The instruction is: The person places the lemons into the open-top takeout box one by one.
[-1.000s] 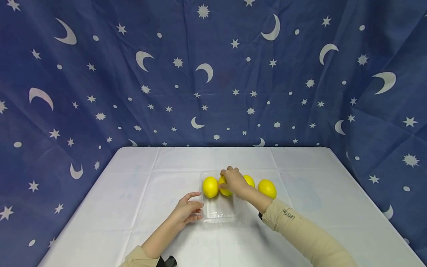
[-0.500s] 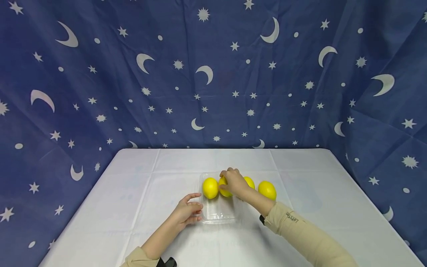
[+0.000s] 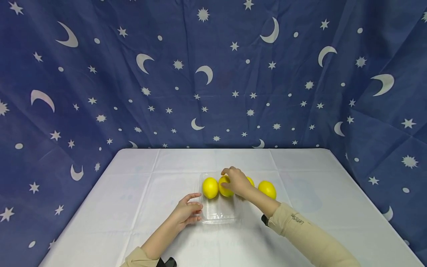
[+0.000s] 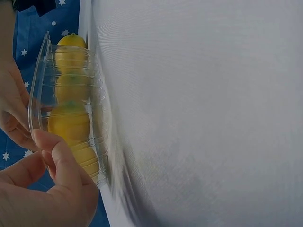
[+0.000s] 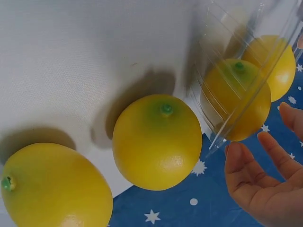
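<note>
A clear plastic box stands on the white table with two lemons in its far half, the left lemon and the right lemon. At the box's left edge, my left hand holds the rim with curled fingers, as the left wrist view shows. My right hand is above the right lemon in the box, its fingers spread and loosened around it. In the right wrist view, fingertips sit close to that lemon; contact is hard to tell. Green tips mark the lemons.
Right of the box, two more lemons lie on the white tablecloth: a nearer lemon, partly hidden by my right hand in the head view, and a farther lemon. A blue curtain with moons and stars hangs behind the table.
My right hand has loosened from the right lemon in the box and shifted slightly right, so more of the lemon shows. My left hand and the box have stayed in place.
</note>
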Available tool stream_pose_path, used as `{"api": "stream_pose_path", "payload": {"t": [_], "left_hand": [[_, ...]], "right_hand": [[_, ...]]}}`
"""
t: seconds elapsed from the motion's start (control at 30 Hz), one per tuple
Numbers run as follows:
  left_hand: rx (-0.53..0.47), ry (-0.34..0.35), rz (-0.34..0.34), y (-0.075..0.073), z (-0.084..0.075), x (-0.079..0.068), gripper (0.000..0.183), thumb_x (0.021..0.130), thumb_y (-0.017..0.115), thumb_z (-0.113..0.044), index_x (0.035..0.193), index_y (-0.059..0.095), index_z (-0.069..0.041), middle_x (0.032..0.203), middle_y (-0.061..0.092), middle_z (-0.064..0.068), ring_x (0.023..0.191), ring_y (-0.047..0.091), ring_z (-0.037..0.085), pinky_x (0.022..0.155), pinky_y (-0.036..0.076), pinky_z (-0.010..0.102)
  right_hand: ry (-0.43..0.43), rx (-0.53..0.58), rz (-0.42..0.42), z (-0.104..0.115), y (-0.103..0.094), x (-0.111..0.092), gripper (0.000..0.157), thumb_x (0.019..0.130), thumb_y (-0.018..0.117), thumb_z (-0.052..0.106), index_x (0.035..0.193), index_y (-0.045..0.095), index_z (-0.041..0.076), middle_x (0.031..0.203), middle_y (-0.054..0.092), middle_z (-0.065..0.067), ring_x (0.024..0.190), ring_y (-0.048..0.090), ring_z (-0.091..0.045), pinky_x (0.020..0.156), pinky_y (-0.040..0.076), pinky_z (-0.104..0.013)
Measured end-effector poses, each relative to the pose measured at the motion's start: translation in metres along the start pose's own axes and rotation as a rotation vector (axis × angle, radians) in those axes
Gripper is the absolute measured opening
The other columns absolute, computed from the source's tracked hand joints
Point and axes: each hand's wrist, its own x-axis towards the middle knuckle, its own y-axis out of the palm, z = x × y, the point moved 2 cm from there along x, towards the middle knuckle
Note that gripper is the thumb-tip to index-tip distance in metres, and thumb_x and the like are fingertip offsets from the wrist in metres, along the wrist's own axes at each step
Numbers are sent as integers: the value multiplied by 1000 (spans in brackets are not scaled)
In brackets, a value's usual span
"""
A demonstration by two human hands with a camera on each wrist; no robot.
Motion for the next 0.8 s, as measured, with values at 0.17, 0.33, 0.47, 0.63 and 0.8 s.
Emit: {"api": "stream_pose_path", "payload": {"t": [0.17,0.33,0.47,0.63,0.8], "left_hand": [[-6,0,1,-1,1,1,52,88,57,1,136,39,-4,84,53,0,71,52,12,56,52,18],[-7,-2,0,-1,0,1,51,89,57,1,136,39,-4,83,53,0,71,52,12,55,52,17],[-4,-7,2,-2,0,2,51,89,57,1,136,39,-4,83,53,0,70,52,11,55,52,17],[-6,-10,-8,-2,0,3,51,89,57,1,136,40,-4,83,53,0,70,52,11,54,51,17],[-3,-13,-4,-2,-1,1,51,89,57,1,137,40,-4,83,53,0,71,52,12,55,51,17]], "right_hand": [[3,20,-5,-3,-3,-3,32,79,75,12,108,66,0,102,65,-17,92,62,-28,84,54,-39],[6,74,-2,-8,-6,-5,29,81,73,12,108,65,2,107,64,-17,99,61,-32,84,54,-40],[5,87,-22,-9,-8,-8,27,82,72,12,107,66,2,107,64,-18,100,61,-34,82,54,-40],[2,77,-43,-10,-10,-12,27,82,72,13,106,66,2,105,65,-18,93,62,-32,78,55,-37],[13,75,-41,-11,-15,-19,27,83,71,14,108,65,3,106,64,-19,87,63,-29,74,55,-36]]}}
